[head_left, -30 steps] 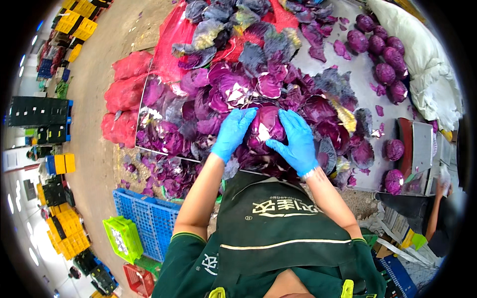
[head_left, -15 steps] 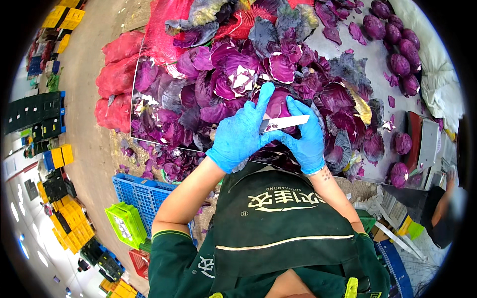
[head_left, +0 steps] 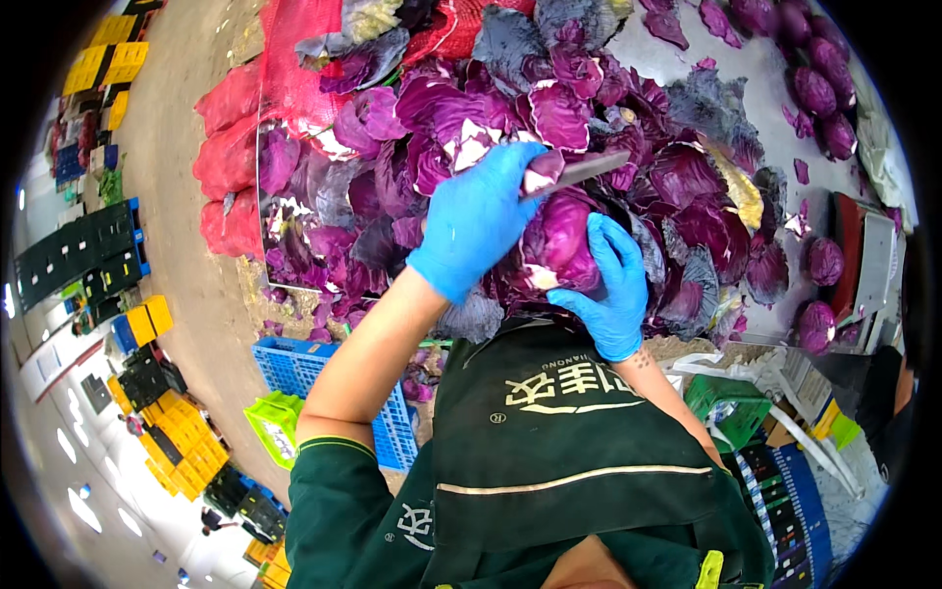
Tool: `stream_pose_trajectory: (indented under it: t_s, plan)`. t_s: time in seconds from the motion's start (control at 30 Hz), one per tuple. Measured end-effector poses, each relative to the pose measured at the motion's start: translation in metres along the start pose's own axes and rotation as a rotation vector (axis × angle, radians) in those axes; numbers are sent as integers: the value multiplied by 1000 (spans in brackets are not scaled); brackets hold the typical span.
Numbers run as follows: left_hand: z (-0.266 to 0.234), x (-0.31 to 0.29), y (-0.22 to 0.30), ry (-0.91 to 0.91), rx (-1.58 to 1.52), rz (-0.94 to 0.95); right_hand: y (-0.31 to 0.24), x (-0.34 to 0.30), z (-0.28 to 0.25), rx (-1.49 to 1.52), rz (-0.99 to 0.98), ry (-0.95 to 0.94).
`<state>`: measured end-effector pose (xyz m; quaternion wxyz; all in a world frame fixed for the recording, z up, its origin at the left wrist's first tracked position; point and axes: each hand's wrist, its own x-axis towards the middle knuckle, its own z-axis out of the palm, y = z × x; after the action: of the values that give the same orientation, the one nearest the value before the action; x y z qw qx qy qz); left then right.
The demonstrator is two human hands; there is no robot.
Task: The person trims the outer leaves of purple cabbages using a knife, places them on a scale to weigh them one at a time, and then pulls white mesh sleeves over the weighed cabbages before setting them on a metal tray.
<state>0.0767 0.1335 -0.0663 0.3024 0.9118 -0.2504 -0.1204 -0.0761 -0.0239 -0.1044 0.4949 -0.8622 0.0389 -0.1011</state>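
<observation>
In my blue-gloved left hand (head_left: 479, 221) is a knife (head_left: 601, 165), its blade pointing right above the pile; the fingers hide the handle. A small purple and white cabbage piece (head_left: 543, 175) sits between that hand and the blade. Just below the blade, a shiny red cabbage (head_left: 564, 243) rests close to my apron, a pale cut patch showing on its near side. My right hand (head_left: 616, 293), also gloved in blue, grips this cabbage from the right, thumb at the near side and fingers along its right side. Loose purple leaves (head_left: 432, 108) lie heaped around both hands.
Trimmed cabbages (head_left: 816, 90) line the metal table's (head_left: 677, 71) far right. A red-and-grey box-like object (head_left: 859, 265) stands at its right end. Filled red mesh sacks (head_left: 231, 162) lie at the left. A blue pallet (head_left: 294, 365) and a green crate (head_left: 275, 424) are below left.
My left hand has turned, bringing the knife up and to the right with a cabbage piece at the blade. My right hand has shifted lower, and more of the red cabbage shows.
</observation>
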Motion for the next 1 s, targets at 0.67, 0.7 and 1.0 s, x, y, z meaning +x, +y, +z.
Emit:
stream_pose_trajectory:
  t_s: [0.67,0.7,1.0]
  plan:
    - [9,-115,22,153,-193,-378,-30,59,-26,-252,-205,-393]
    - [11,-112,38,162,-147,-324,-27,57,-24,-238,-233,-369]
    - [39,-88,8,297,-69,-399,-22,36,-11,-312,-210,-304]
